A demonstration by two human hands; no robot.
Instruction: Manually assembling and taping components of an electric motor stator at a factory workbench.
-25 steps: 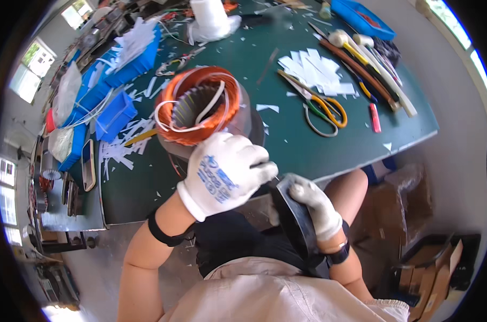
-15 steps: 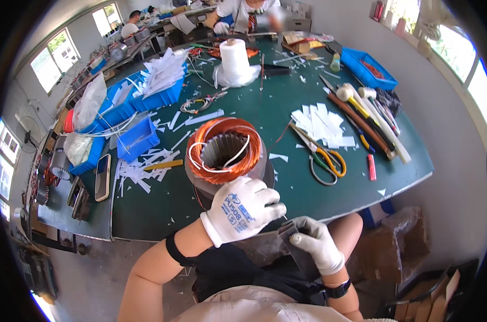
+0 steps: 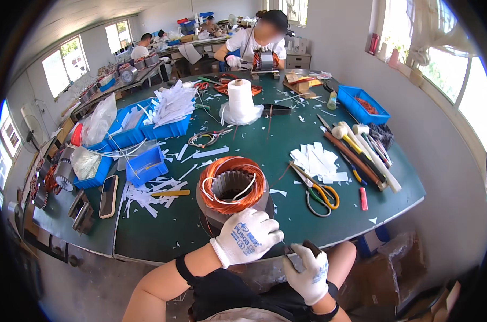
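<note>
bright daylight | right windows (image 3: 447, 75) blown out | fisheye bows table (image 3: 141, 236) edges | corners black

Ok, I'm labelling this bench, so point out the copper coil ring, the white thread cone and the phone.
Copper coil ring (image 3: 230, 207): head view, on its front windings.
White thread cone (image 3: 239, 97): head view, middle of its wound side.
Phone (image 3: 108, 197): head view, on its dark screen.

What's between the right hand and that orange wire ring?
In this view, the left hand partly blocks the straight way from the right hand to the orange wire ring, near the ring's front edge. Nothing else clearly does.
</note>
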